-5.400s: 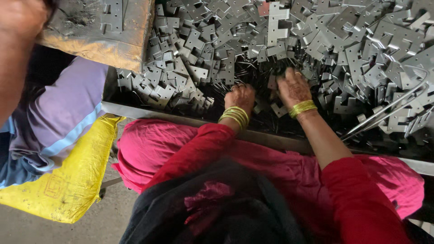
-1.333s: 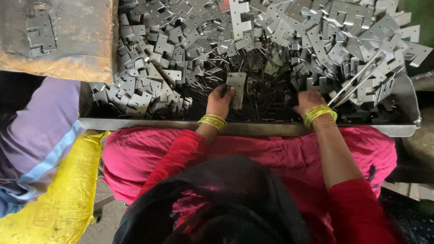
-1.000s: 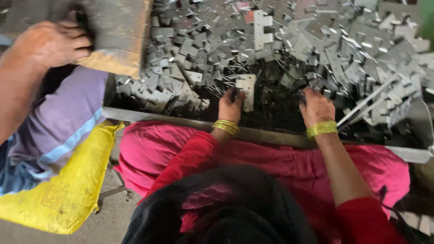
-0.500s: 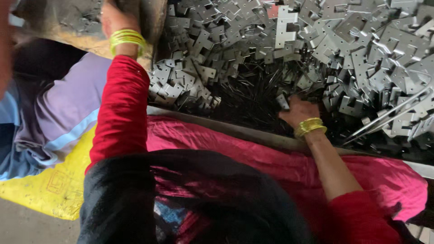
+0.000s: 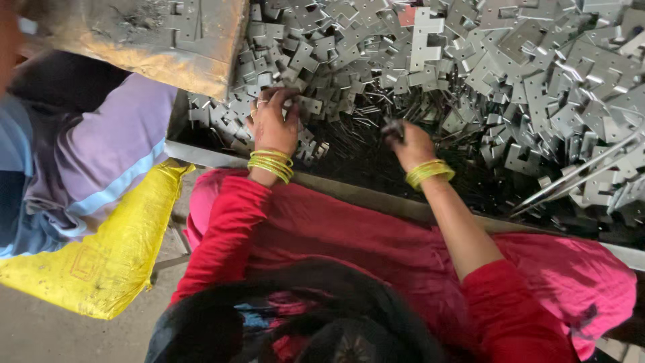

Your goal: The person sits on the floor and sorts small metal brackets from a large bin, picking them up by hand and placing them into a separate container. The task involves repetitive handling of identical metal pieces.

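Grip: left hand (image 5: 272,124) is resting spread, fingers apart, on the plates (image 5: 510,60); right hand (image 5: 411,142) is pinching a small piece.
Progress: the tray (image 5: 349,195) is holding a deep pile, mostly unpicked.

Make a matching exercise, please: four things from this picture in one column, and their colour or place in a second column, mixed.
Things:
1. left hand
2. right hand
3. sack
4. board

Descriptions:
A. yellow, lower left
B. on the flat plates near the tray's left end
C. brown, upper left corner
D. fingers closed over thin dark pins

Pairs: 1-B, 2-D, 3-A, 4-C
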